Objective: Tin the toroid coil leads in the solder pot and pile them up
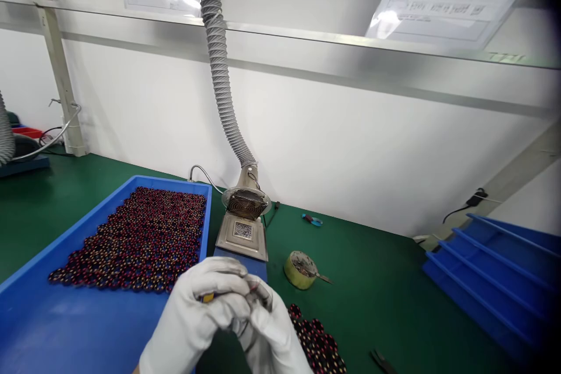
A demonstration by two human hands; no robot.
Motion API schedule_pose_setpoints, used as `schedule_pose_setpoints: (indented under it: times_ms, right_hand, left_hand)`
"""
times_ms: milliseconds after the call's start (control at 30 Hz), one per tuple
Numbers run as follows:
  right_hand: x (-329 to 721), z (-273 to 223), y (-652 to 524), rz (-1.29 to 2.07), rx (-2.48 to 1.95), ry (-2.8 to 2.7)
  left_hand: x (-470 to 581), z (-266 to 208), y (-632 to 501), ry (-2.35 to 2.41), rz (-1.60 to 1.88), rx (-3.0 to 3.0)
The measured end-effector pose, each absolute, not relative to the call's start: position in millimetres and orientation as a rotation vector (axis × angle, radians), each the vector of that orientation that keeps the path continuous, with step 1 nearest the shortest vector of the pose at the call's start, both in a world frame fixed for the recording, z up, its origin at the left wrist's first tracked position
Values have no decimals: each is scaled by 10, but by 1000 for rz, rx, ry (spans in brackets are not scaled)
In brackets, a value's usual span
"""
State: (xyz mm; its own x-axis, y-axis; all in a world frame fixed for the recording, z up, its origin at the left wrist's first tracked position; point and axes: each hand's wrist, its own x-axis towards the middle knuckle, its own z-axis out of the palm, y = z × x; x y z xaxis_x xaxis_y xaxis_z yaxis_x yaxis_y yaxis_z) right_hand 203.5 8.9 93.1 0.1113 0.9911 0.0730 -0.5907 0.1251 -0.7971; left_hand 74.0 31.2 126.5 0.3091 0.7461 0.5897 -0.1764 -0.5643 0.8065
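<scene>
My left hand (pixel 204 298), in a white glove, is closed, its fingers curled inward at the bottom middle. A small bit of yellow (pixel 207 298) shows between those fingers; what it belongs to is hidden. My right hand (pixel 274 318), also gloved in white, is closed too, and its fingertips meet those of my left hand. Whatever lies between the fingertips is too covered to name. Just beyond the hands stands a square metal solder pot (pixel 242 239) on a blue base. Beside my right hand lies a cluster of small dark round wound parts (pixel 318 342) with red and copper spots.
A blue tray (pixel 109 327) on the left carries many similar round parts (pixel 140 239). A grey duct hose (pixel 221 64) hangs behind the pot. To the right are a yellow tin (pixel 298 277), blue-handled cutters (pixel 312 220), a dark tool (pixel 383 361) and stacked blue trays (pixel 491 280).
</scene>
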Motion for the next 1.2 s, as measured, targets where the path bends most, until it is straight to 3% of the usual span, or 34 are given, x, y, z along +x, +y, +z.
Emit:
schedule_pose_setpoints:
  times_ms: [200,367,600,867,1200]
  right_hand:
    - [2006,892,45,1262,-733,-715]
    - [2029,898,81,1302,-723,-686]
    - [1966,1060,-86,1563,-537,-534]
    - [1927,1083,-124,1521,-482,-405]
    - [1982,1095,-169,1413,-654,-678]
  left_hand:
    - [680,1236,380,644,1514,1257]
    - [679,1343,315,668,1349,1735]
    - [643,1336,280,706,1630,1633]
    - [688,1339,262,693,1292,2159]
    - [635,1301,387,596,1445,1345]
